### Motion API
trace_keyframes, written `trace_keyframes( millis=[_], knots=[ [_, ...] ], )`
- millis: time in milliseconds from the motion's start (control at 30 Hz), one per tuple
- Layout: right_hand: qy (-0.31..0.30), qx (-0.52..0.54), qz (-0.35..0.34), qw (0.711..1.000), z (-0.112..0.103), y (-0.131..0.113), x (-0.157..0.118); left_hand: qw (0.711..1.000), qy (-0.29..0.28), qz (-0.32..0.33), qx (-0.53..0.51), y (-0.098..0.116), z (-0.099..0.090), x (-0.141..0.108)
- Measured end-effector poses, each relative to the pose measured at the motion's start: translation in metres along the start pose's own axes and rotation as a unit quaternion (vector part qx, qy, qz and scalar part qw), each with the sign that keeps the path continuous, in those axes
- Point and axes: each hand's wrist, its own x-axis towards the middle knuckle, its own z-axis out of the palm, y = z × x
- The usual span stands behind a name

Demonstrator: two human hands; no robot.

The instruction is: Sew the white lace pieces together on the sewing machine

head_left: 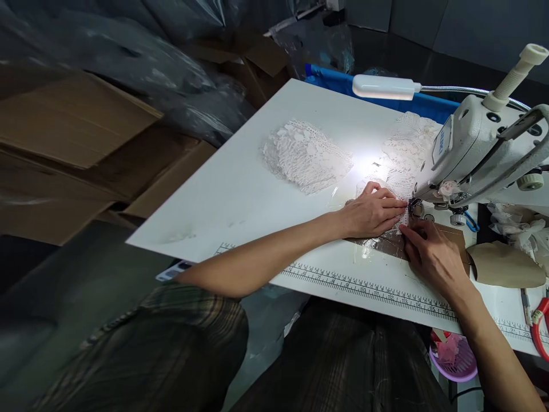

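Observation:
White lace fabric [407, 146] lies bunched under the head of a white sewing machine [476, 149]. My left hand [372, 213] rests flat on the lace left of the needle area, fingers stretched toward the presser foot [414, 207]. Just in front of the foot, my right hand [433, 252] has its fingers drawn in at the edge of the lace; its fingertips are partly hidden. Beneath both hands is a brown, shiny-covered patch [386, 246] on the table. A separate pile of white lace [304, 154] sits farther left.
A lamp [386, 87] lights the white table [240, 200], whose front edge carries a printed ruler [364, 290]. Red-handled scissors [538, 326] and a brown piece [506, 264] lie right. A purple basket [457, 366] is below; cardboard boxes [68, 120] stand left.

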Motion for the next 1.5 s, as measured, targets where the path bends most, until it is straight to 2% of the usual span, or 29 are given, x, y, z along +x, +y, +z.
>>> trace_keyframes(
  millis=[167,433,600,867,1067,1500],
  knots=[
    [-0.008,0.002,0.007,1.000,0.000,0.000,-0.001,1.000,-0.002,-0.002,-0.008,0.000,-0.001,0.000],
    [0.012,0.005,0.006,1.000,0.001,0.000,-0.001,0.999,-0.012,-0.014,-0.031,0.000,-0.001,0.001],
    [0.039,0.028,0.006,0.999,0.004,0.001,-0.002,0.999,-0.003,0.001,-0.035,-0.002,-0.001,0.002],
    [0.090,0.079,0.024,0.993,0.012,0.006,-0.002,0.999,-0.025,-0.006,-0.044,-0.007,-0.001,0.003],
    [0.085,0.105,0.051,0.990,0.013,0.007,0.000,0.998,-0.036,-0.019,-0.052,-0.007,0.000,0.003],
    [0.079,0.137,0.053,0.986,0.011,0.010,0.000,0.999,-0.022,-0.013,-0.029,-0.005,0.002,0.002]
  ],
)
